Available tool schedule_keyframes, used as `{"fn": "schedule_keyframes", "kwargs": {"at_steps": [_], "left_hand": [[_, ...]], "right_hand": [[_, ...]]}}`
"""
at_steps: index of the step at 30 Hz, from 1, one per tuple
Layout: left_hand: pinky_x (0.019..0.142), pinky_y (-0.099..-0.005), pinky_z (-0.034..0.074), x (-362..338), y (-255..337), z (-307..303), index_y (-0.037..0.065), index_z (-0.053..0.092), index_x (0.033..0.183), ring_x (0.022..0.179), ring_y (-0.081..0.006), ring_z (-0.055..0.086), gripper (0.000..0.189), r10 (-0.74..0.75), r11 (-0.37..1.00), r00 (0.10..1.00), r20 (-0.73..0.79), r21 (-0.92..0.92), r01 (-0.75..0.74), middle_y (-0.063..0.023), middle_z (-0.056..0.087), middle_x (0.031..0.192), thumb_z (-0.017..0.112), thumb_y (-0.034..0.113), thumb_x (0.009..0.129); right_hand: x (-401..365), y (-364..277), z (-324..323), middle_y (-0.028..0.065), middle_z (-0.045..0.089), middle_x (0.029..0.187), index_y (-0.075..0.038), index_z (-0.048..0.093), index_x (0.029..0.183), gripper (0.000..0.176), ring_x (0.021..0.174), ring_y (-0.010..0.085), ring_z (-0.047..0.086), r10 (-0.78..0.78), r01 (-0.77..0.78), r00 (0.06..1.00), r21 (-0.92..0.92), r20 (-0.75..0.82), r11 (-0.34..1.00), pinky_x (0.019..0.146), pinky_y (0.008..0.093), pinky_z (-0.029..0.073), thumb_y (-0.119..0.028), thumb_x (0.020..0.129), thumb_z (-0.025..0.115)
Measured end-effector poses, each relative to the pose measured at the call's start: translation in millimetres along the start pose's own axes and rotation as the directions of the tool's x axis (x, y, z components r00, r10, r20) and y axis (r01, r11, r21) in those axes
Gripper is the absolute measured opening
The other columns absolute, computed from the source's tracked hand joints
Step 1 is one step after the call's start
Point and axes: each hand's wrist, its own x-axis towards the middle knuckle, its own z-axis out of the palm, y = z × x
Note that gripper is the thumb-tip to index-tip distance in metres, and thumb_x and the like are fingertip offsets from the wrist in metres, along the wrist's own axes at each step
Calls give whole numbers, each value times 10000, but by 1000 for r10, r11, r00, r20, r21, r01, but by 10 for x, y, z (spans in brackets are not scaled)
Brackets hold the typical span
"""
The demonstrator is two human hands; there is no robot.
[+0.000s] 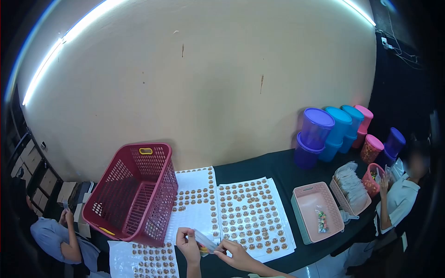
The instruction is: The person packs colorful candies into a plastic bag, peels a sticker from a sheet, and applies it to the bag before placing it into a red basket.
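Near the bottom centre, my left hand (189, 245) pinches one side of a small clear plastic bag (205, 242) with colourful pieces at its bottom. My right hand (234, 254) has its fingers closed on the bag's other side. The bag is held above sheets (254, 213) covered with rows of round brown stickers. Another sticker sheet (153, 261) lies to the left, partly under a large maroon basket (139, 194).
At the right, a pink basket (311, 197) holds a filled bag (321, 221). Beside it, another basket holds flat packets (351, 185). Coloured lidded tubs (317, 132) stand behind. One person (401, 199) is at the right, another (58, 241) at the left.
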Motion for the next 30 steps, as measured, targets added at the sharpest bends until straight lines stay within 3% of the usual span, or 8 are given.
{"fn": "schedule_keyframes", "kwargs": {"at_steps": [3,5,9,11,19,23,27,30], "left_hand": [[298,-156,326,-51,5,-15,19,454,729,417,-22,386,249,-16,1000,1000,26,-10,17,-5,440,692,548,214,853],[591,-178,318,-118,123,36,34,458,736,645,-41,374,210,-223,973,974,45,-44,225,28,433,689,553,179,854],[912,-335,347,-273,-66,16,-4,434,1126,1007,-219,471,505,189,881,931,314,364,-301,-137,454,1145,659,237,743],[964,-368,298,-453,-152,43,4,345,1223,1135,-268,394,703,105,912,894,435,316,-261,-171,365,1268,707,271,683],[899,-388,398,-595,-202,169,50,475,1160,1099,-344,465,506,96,912,822,561,282,-298,-199,434,1211,665,43,691],[817,-339,465,-421,-159,90,11,570,1020,950,-288,583,293,365,825,853,373,295,-482,-176,547,1071,556,-69,738],[724,-298,510,-417,-209,54,-39,548,1025,880,-191,605,209,123,931,956,266,302,-204,-117,616,927,518,29,829],[650,-264,525,-451,-261,75,-26,501,1079,828,-154,605,351,-383,908,903,196,-97,407,-81,603,908,435,272,906]], "right_hand": [[-54,68,22,91,524,694,14,515,808,186,640,178,543,11,-9,1000,67,-27,998,570,264,398,-161,817,578],[-97,186,50,72,527,697,11,531,793,157,635,150,529,-31,35,985,20,-167,999,568,249,396,-136,812,583],[-188,472,-112,38,546,713,13,533,807,88,646,102,554,230,-182,906,163,-355,970,570,214,442,-69,818,562],[-231,656,-239,52,558,767,19,508,854,64,700,131,601,332,-163,864,415,-378,895,623,229,508,-34,827,532],[-291,71,-669,149,522,1040,25,481,957,127,985,253,546,483,-183,876,915,-15,359,854,382,483,-38,867,418],[-291,-32,-664,142,520,1058,41,472,1002,165,1002,250,534,443,-203,897,900,12,385,852,382,479,-43,872,413],[-276,51,-616,108,521,1063,4,478,1032,190,972,187,539,309,-173,951,809,-12,562,807,329,470,-101,874,471],[-305,430,-415,79,537,1007,-13,491,1024,225,871,126,548,287,-199,956,577,-64,792,732,265,454,-143,848,547]]}}
